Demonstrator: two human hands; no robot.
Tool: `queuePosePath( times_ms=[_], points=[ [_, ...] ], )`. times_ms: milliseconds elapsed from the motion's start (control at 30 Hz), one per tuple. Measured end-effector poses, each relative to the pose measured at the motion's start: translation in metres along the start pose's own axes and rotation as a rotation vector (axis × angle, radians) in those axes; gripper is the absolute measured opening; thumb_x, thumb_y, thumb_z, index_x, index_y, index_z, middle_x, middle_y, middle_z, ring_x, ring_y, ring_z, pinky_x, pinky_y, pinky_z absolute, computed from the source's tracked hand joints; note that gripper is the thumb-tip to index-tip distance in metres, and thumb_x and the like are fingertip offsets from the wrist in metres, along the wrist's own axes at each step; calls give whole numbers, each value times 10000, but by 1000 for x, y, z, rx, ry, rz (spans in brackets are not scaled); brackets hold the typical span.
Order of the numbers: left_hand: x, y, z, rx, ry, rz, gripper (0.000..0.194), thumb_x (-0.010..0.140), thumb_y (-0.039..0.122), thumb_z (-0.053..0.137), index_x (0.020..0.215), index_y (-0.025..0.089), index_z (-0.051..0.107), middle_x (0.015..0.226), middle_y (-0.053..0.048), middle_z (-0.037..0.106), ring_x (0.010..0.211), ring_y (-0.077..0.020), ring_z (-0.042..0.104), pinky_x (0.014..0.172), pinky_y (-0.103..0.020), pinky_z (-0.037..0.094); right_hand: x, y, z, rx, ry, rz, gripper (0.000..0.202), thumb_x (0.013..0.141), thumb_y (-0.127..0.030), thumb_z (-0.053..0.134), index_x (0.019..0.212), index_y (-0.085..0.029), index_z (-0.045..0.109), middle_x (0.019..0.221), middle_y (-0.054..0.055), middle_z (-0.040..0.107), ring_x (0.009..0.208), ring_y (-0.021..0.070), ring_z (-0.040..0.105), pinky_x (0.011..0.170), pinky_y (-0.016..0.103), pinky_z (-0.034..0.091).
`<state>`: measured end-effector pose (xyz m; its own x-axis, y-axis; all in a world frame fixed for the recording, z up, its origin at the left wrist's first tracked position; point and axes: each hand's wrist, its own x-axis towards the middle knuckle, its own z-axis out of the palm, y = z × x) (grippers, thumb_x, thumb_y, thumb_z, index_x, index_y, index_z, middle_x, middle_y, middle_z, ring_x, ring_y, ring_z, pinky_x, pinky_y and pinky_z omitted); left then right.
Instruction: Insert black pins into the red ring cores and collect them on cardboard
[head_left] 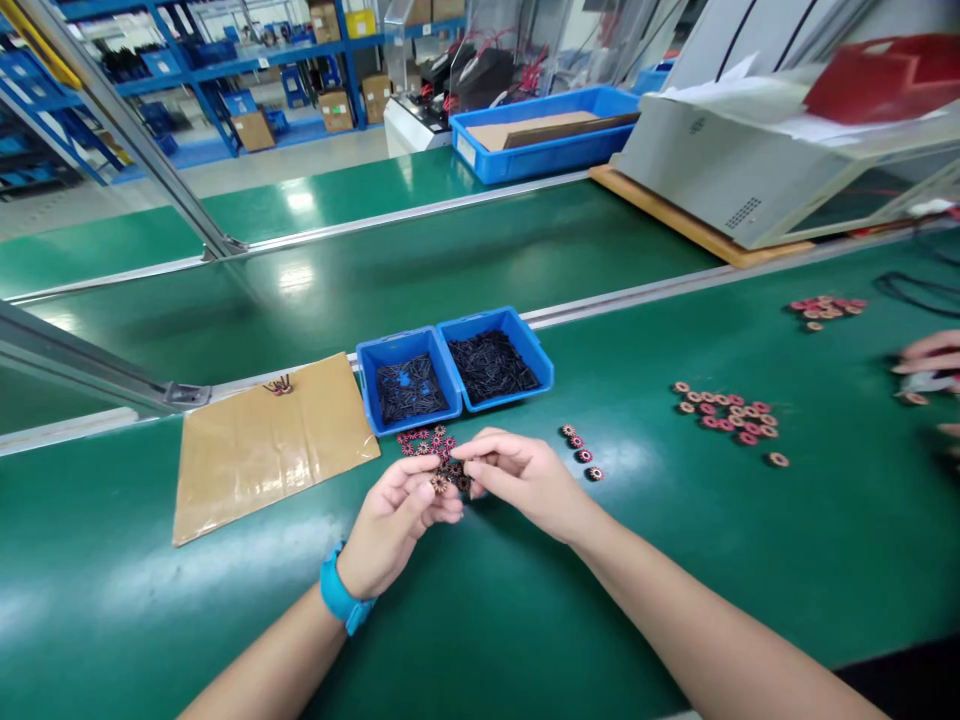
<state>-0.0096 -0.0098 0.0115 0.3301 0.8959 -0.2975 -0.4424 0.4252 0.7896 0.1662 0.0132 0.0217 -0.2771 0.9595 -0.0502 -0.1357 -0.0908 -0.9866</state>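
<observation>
My left hand (pixel 405 505), with a blue band at the wrist, pinches a small copper-wound core (pixel 439 484) between thumb and fingertips. My right hand (pixel 525 478) is closed just beside it, thumb and fingers pressed together. Whatever sits in the right fingertips is too small to make out. Dark-toothed wound cores (pixel 459 480) show between and behind the hands, partly covered by fingers. Behind the left fingertips lies a group of red and copper cores (pixel 416 440). A short row of similar cores (pixel 583 456) stands to the right of my right hand.
Two blue bins (pixel 459 400) hold thin black pieces. Left is a brown cardboard sheet (pixel 277 450) with a small leaded part (pixel 280 386). Wound rings (pixel 727 415) lie to the right, near another person's hand (pixel 932 355). A metal rail (pixel 570 310) runs behind; a grey machine (pixel 720 170) stands beyond.
</observation>
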Motion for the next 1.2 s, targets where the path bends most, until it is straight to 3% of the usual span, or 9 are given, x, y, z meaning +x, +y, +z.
queuePosePath(
  times_ms=[167,367,533,700,933,1200],
  points=[
    [-1,2,6,-59,7,-73,232,707,315,718,844,148,633,724,-28,708,639,-128,669,629,-249,542,-2,0,2,75,-123,68,187,721,-199,650,904,-178,680,723,-19,573,532,57,559,513,207,508],
    [-2,0,7,-29,18,-74,247,709,331,715,845,143,630,713,-26,706,630,-126,664,645,-262,539,-3,-5,6,82,-121,142,102,706,-241,670,760,-157,648,629,-31,578,493,59,528,486,208,480],
    [-2,0,6,-54,26,-73,238,699,319,725,821,142,624,717,-24,709,624,-121,664,632,-251,538,-2,-8,7,47,-13,150,120,700,-262,672,720,-158,616,622,-34,584,469,58,515,486,218,448],
    [-2,0,7,-86,40,-106,271,671,335,745,802,136,616,684,-25,712,602,-128,671,600,-240,540,0,-8,0,67,153,52,152,716,-296,674,774,-163,626,532,-45,560,483,79,522,533,242,452],
    [-3,-1,4,-86,44,-91,277,674,334,742,817,133,617,683,-29,714,599,-140,676,576,-238,542,-2,-10,-1,51,68,-16,105,745,-260,658,787,-163,662,677,-15,600,556,87,587,593,260,481],
    [-2,1,3,-91,44,-77,274,675,325,742,825,133,618,686,-28,717,602,-142,679,573,-238,546,-4,-14,1,-21,53,6,116,759,-260,635,804,-154,650,622,-7,619,574,102,591,602,272,492]
  ],
)
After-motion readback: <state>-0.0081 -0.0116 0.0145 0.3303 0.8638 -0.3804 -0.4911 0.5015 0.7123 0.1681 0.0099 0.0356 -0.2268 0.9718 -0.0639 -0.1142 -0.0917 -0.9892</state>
